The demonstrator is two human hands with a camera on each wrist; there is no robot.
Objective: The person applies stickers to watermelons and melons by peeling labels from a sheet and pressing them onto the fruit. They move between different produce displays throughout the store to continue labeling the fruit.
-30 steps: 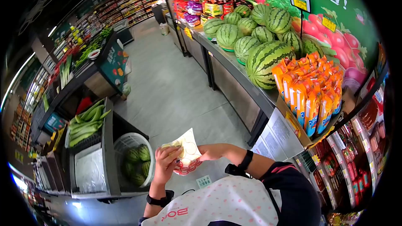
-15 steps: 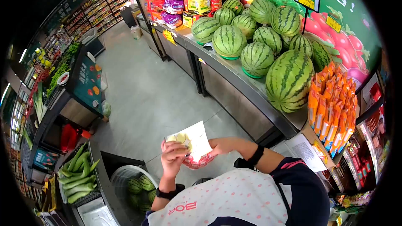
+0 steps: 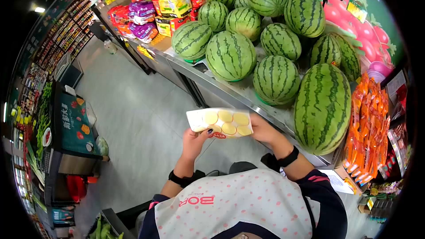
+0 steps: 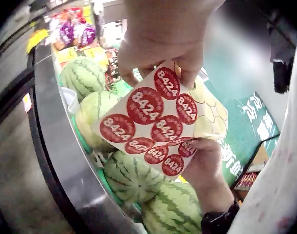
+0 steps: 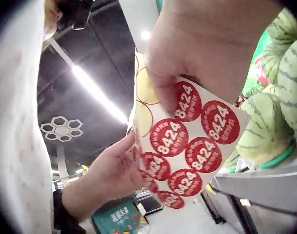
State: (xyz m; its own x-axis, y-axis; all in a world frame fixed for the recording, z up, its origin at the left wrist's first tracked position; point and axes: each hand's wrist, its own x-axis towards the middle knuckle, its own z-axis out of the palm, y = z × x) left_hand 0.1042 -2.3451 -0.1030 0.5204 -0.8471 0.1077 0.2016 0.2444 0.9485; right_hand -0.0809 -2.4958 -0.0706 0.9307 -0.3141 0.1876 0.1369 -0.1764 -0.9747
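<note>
A sheet of round stickers (image 3: 225, 119) stretches between both hands in front of the chest. Yellow and pale bare circles cover the face turned up in the head view. Red round stickers marked 8424 (image 4: 144, 106) fill the part seen in the left wrist view, and the sheet bends between the two parts. My left hand (image 3: 193, 143) pinches the sheet's lower left edge, its dark-nailed thumb on top. Its right end is gripped by my right hand (image 3: 264, 129). Just beyond the sheet, several striped watermelons (image 3: 276, 79) lie on the display stand.
The stand's metal edge (image 3: 212, 82) runs beside the right arm. Orange packets (image 3: 367, 124) stand at the right, and bagged goods (image 3: 141, 13) sit at the far end. A vegetable counter (image 3: 73, 119) lies left across the grey floor (image 3: 128, 124).
The watermelon stand has come nearer and shifted left in view. The sheet, earlier tilted and bunched between the hands, now spreads wider, with the hands farther apart.
</note>
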